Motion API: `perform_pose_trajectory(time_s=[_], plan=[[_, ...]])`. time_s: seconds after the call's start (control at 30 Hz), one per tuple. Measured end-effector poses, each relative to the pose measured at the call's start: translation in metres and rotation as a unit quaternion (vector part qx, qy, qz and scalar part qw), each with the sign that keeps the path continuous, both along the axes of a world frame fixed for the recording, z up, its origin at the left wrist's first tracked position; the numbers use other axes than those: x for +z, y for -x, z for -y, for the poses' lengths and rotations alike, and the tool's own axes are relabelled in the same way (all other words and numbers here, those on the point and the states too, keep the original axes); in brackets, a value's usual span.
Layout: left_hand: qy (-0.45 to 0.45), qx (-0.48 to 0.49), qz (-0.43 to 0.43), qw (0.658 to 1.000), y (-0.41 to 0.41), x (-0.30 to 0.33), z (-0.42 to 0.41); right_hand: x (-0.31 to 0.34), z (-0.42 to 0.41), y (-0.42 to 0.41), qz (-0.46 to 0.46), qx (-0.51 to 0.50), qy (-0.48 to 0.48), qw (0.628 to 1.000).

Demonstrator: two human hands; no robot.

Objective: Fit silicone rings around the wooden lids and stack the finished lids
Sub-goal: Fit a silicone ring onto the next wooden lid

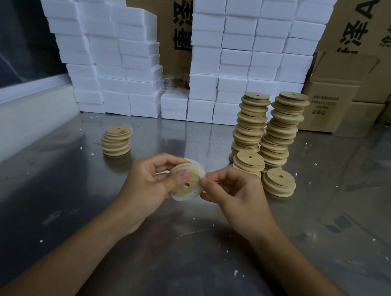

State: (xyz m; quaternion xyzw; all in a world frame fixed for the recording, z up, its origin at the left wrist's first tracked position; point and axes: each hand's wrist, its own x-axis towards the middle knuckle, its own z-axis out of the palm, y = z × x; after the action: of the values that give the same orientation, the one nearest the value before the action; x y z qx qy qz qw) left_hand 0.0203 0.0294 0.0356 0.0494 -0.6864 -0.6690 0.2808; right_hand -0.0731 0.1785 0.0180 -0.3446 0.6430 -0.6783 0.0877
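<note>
My left hand (148,182) grips a round wooden lid (189,183) with a small centre hole, thumb pressed on its face. A translucent white silicone ring (185,198) lies partly around the lid's edge. My right hand (231,191) pinches the ring at the lid's right side. Both hands hover above the metal table (178,254). A short stack of lids with pale rings (117,141) stands at the left. Two tall stacks of bare lids (267,129) rise at the right, with two low piles (278,185) in front of them.
White foam boxes (234,62) are piled high along the table's back edge, with cardboard cartons (330,99) behind and to the right. White foam crumbs dot the table. A pale ledge (19,115) runs along the left side.
</note>
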Motion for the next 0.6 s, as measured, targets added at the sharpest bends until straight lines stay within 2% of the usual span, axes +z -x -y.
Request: perform_pose_trajectory(time_s=[0.2,0.43,0.6], plan=[[-0.006,-0.012,0.008,1.0,-0.0016,0.0025,0.0036,0.0047,-0.0039,0.0023,0.028,0.037,-0.016,0.999],[-0.047,-0.014,0.027,0.998,-0.0004,-0.0025,0.0012,0.0024,-0.0064,0.0038,-0.019,-0.008,-0.029,0.999],[-0.075,-0.013,0.03,0.997,0.0007,-0.0031,0.0007,0.0032,-0.004,0.0011,0.022,-0.007,0.0,1.0]])
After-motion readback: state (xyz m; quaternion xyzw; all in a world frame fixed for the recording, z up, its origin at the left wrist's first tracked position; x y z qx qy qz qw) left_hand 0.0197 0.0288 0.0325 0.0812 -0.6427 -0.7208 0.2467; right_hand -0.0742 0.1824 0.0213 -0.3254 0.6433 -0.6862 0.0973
